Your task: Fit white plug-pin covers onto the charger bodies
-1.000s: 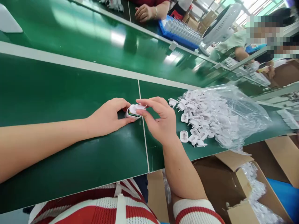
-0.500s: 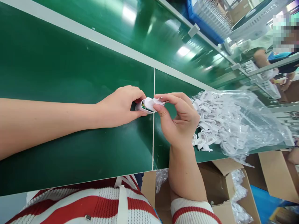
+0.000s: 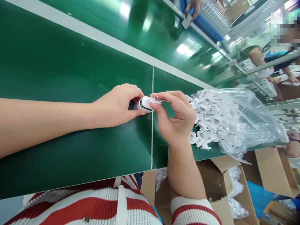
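My left hand [image 3: 124,101] is closed around a white charger housing [image 3: 138,107], thumb below and fingers above. A bit of green circuit board shows at the housing's open end. Between the thumb and forefinger of my right hand [image 3: 177,114] is a white plug cover [image 3: 148,102] with two metal pins pointing right. The cover sits tilted at the housing's mouth, with a gap along its lower side. Right of my right hand lies a heap of white plug covers [image 3: 211,122], partly spilling from a clear plastic bag [image 3: 260,118].
The green worktop [image 3: 58,75] has a pale strip along its back. Beyond it runs a shiny green belt [image 3: 159,40], where another person's hand [image 3: 195,7] holds a white block. Open cardboard boxes [image 3: 211,178] with clear plastic stand below the bench, lower right.
Another person's hand has come in at the top over the far edge of the belt. My hands keep the same grip, with the cover and housing in nearly the same position.
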`<state>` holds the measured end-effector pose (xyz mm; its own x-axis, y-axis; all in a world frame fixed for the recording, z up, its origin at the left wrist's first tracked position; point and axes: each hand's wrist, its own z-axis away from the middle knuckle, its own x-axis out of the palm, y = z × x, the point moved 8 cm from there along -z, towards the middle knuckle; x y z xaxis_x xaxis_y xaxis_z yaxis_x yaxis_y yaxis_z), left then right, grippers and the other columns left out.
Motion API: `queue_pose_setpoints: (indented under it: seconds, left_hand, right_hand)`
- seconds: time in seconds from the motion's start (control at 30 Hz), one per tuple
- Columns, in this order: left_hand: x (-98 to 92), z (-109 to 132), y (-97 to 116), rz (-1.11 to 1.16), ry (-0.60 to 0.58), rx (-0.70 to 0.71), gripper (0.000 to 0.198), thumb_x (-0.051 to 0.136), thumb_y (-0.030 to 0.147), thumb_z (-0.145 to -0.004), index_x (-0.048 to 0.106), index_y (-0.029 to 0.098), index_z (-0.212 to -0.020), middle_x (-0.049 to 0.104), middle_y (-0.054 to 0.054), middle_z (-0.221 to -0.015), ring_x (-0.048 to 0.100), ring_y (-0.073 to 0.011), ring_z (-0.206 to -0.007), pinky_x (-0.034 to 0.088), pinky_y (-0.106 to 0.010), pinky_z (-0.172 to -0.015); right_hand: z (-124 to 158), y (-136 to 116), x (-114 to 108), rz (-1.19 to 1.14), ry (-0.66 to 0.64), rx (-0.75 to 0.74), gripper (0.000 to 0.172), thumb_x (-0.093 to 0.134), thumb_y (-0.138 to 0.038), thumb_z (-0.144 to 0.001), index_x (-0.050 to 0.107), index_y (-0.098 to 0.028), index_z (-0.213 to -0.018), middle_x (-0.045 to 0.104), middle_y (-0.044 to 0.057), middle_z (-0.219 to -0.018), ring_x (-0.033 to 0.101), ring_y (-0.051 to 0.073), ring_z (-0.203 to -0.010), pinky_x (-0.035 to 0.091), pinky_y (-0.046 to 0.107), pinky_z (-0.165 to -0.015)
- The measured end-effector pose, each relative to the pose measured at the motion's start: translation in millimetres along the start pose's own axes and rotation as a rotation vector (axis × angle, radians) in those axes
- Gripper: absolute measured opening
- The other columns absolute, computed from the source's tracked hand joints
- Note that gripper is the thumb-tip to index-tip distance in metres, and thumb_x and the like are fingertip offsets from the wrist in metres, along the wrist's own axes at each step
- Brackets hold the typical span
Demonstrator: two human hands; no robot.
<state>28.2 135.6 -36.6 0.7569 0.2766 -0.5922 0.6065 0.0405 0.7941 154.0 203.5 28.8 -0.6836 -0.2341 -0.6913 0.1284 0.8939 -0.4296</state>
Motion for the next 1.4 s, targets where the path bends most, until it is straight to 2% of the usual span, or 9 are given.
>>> queue_pose_setpoints:
  seconds: [0.13, 0.37, 0.77, 1.0, 1.2, 1.4]
  left_hand:
    - [0.4, 0.2, -1.3, -0.004, -0.007, -0.009, 0.027, 0.068, 0.047, -0.085, 0.068, 0.023, -0.095, 0.067, -0.002, -0.095, 0.062, -0.0236, -0.091, 0.046, -0.033, -0.073]
    - [0.0, 0.4, 0.3, 0.018, -0.002, 0.01, 0.026, 0.068, 0.046, -0.085, 0.068, 0.022, -0.096, 0.068, -0.003, -0.096, 0.063, -0.0244, -0.093, 0.047, -0.034, -0.076]
    - [1.0, 0.2, -0.2, 0.026, -0.001, 0.023, 0.028, 0.066, 0.047, -0.086, 0.068, 0.021, -0.097, 0.068, -0.003, -0.097, 0.062, -0.0249, -0.095, 0.047, -0.035, -0.079]
    - [0.4, -0.5, -0.2, 0.039, -0.003, 0.0, 0.028, 0.066, 0.048, -0.084, 0.068, 0.022, -0.095, 0.067, -0.005, -0.094, 0.062, -0.0263, -0.093, 0.047, -0.036, -0.077]
    - [0.2, -0.9, 2.0, 0.045, -0.017, 0.035, 0.024, 0.066, 0.043, -0.086, 0.069, 0.021, -0.094, 0.067, -0.004, -0.095, 0.061, -0.0252, -0.092, 0.045, -0.036, -0.077]
    - [-0.4, 0.2, 2.8, 0.052, -0.015, 0.04, 0.021, 0.066, 0.04, -0.086, 0.069, 0.02, -0.092, 0.067, -0.005, -0.094, 0.06, -0.0243, -0.088, 0.044, -0.035, -0.074]
  right_hand:
    - [-0.7, -3.5, 0.2, -0.009, 0.004, -0.042, 0.014, 0.064, -0.016, -0.095, 0.073, -0.026, -0.098, 0.075, 0.002, -0.094, 0.07, 0.02, -0.089, 0.056, 0.036, -0.082]
    - [0.2, -5.0, 1.2, -0.008, -0.008, -0.064, 0.013, 0.066, -0.016, -0.094, 0.072, -0.027, -0.098, 0.076, 0.001, -0.093, 0.069, 0.02, -0.089, 0.056, 0.04, -0.09]
    - [2.6, -11.4, 1.1, 0.123, -0.03, -0.068, 0.014, 0.066, -0.018, -0.094, 0.074, -0.026, -0.101, 0.075, 0.002, -0.094, 0.07, 0.02, -0.086, 0.056, 0.035, -0.08]
    - [-0.4, -6.4, 3.8, 0.111, -0.086, -0.076, 0.013, 0.066, -0.021, -0.094, 0.074, -0.029, -0.1, 0.079, 0.0, -0.096, 0.072, 0.02, -0.086, 0.057, 0.048, -0.104]
    - [-0.3, 0.8, 2.4, 0.024, -0.032, -0.007, 0.008, 0.066, -0.023, -0.093, 0.073, -0.026, -0.097, 0.078, 0.002, -0.092, 0.072, 0.021, -0.085, 0.062, 0.044, -0.091]
    - [-0.1, -13.0, 3.8, 0.058, -0.031, -0.091, 0.015, 0.067, -0.015, -0.091, 0.073, -0.027, -0.098, 0.078, 0.0, -0.09, 0.071, 0.02, -0.084, 0.058, 0.046, -0.1]
